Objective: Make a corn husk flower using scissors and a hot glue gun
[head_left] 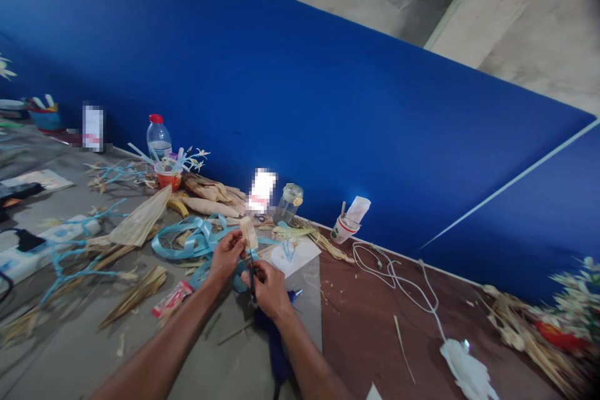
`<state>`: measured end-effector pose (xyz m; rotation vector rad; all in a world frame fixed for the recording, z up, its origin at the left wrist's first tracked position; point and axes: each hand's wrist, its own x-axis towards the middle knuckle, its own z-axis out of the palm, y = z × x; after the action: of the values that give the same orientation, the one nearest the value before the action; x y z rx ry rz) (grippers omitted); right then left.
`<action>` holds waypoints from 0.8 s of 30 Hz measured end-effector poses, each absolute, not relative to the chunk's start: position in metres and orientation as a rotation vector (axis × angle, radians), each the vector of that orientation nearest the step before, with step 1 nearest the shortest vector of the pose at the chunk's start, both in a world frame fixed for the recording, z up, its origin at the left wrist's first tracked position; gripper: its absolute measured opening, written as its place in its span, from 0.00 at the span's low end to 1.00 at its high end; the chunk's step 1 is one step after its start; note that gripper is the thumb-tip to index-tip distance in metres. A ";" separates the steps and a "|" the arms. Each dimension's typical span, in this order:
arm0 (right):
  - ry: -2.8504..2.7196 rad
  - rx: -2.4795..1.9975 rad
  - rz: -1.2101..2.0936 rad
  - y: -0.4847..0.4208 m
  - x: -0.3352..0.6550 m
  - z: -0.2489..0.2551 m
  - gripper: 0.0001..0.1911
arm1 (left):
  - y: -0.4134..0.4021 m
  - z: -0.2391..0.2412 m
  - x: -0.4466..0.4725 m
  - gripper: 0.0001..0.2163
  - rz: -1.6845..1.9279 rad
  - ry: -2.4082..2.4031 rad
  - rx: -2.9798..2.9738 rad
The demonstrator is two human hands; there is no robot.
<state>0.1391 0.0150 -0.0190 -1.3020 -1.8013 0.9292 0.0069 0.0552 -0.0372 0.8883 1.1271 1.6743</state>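
My left hand [229, 257] is closed on a pale strip of dried husk [249, 232], pinched upright between thumb and fingers. My right hand [270, 292] grips a pair of dark-handled scissors [252, 276], whose thin blades point up against the husk strip. Whether the blades are apart is too small to tell. Under my right wrist lies a dark blue tool with a metal tip, which looks like a glue gun [278, 350]. Loops of light blue ribbon [187, 244] lie just left of my hands. Beyond them, a white sheet [300, 257] carries small blue-stemmed pieces.
Dried husks [145, 219] and blue-wrapped stems [65, 262] litter the left side. A power strip [51, 244] sits far left. Along the blue partition [300, 94] stand a bottle [159, 137], a glass jar [289, 203] and a paper cup [344, 229]. A white cable [398, 278] crosses the brown right side.
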 end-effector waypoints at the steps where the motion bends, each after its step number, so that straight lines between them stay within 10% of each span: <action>1: -1.800 -1.297 0.930 0.015 0.139 -0.019 0.10 | 0.055 -0.037 0.007 0.21 1.676 1.129 0.885; 24: -1.897 -1.342 0.918 0.015 0.139 -0.016 0.10 | 0.057 -0.040 0.006 0.23 1.692 1.149 0.872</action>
<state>0.1392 0.0152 -0.0157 -1.3417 -1.8970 0.9178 0.0062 0.0570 -0.0398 0.8719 1.1493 1.6925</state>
